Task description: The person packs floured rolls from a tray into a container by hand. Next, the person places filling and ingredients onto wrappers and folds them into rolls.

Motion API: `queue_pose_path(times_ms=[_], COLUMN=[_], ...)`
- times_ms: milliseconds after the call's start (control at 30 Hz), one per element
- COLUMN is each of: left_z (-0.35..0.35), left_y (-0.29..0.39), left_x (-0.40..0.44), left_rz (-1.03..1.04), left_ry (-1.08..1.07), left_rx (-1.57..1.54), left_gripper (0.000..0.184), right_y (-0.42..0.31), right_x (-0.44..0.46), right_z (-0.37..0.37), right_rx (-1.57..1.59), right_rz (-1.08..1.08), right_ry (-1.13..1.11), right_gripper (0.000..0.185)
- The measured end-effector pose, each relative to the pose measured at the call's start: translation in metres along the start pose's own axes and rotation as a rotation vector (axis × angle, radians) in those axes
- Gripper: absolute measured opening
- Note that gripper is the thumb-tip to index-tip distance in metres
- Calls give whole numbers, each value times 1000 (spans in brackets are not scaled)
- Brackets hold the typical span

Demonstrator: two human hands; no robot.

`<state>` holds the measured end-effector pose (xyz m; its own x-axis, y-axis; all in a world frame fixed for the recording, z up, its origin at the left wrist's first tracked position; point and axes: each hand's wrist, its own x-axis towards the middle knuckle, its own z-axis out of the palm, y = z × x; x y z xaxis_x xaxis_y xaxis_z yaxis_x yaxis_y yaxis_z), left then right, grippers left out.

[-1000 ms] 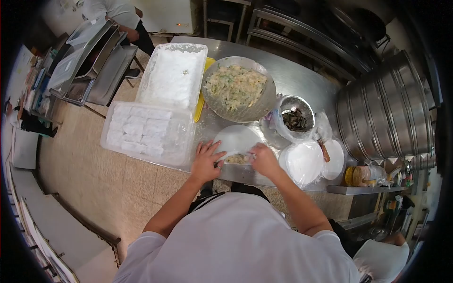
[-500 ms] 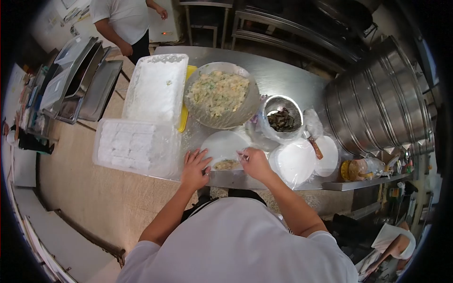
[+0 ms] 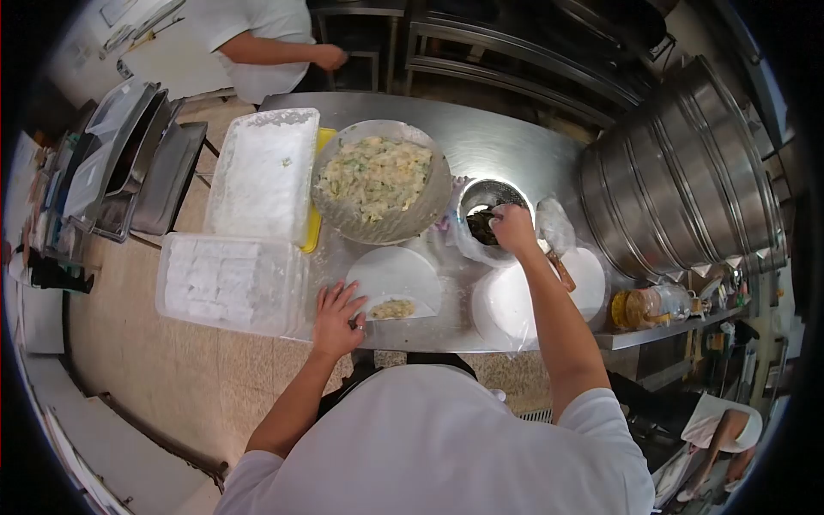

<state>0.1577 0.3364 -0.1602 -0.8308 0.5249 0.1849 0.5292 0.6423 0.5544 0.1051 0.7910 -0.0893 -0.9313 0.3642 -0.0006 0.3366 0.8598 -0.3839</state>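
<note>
A thin white round wrapper (image 3: 403,275) with a straight near edge lies on the steel table in front of me. A small strip of pale filling (image 3: 392,308) rests along that edge. My left hand (image 3: 340,318) is open, fingers spread, at the wrapper's left side. My right hand (image 3: 513,228) reaches into a perforated metal bowl (image 3: 523,188) lined with plastic. Its fingers are bent together among dark brown pieces (image 3: 481,227), and the fingertips are partly hidden. A large bowl (image 3: 439,176) of pale filling with green bits stands behind the wrapper.
To the left are a white-dusted tray (image 3: 262,176) and a clear plastic box (image 3: 215,279) of white blocks. White round stacks (image 3: 506,305) lie on the right, near a wooden handle (image 3: 562,273), an oil bottle (image 3: 652,306) and tall steel steamers (image 3: 678,176). Another person (image 3: 262,51) stands beyond the table.
My right hand has left the wrapper's right side and moved up and right into the metal bowl. My left hand stays by the wrapper. The person beyond the table has shifted right.
</note>
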Motion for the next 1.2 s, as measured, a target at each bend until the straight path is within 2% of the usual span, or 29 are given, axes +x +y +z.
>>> queue_pose_path(times_ms=[100,233,333,433,467,567,600,700,800,900,1133,1200], left_z=[-3,-2,-2,-2,-3,-3,-2,-4,-5,-2,-3,-3], left_y=[2,1,1,1,2,2,2,3,4,3,3,1], left_x=[0,0,-1,0,0,1,1,2,2,2,1,1], left_rz=[-14,-7,-1,3,1,-3,-6,-6,-10,-4,0,3], left_ry=[2,7,12,15,12,11,12,15,6,18,20,25], left_rx=[-14,-2,-2,-5,-9,-23,-28,-26,-21,0,-1,-9], left_gripper=[37,37,37,37,37,38,38,38,37,36,36,36], right_y=[-5,-5,5,15,14,45,58,21,16,-6,0,2], right_x=[9,7,20,34,36,55,59,31,18,0,11,13], right_z=[23,31,31,12,4,13,29,-7,3,11,33,23], right_rx=[-200,-277,-215,72,94,491,567,64,-49,-226,-332,-191], right_rz=[-24,-147,-129,-8,49,223,146,77,-32,21,-74,-94], right_ry=[-88,-71,-105,24,13,-16,161,200,-75,-180,-215,-204], right_gripper=[33,30,28,31,32,33,31,28,24,24,24,23])
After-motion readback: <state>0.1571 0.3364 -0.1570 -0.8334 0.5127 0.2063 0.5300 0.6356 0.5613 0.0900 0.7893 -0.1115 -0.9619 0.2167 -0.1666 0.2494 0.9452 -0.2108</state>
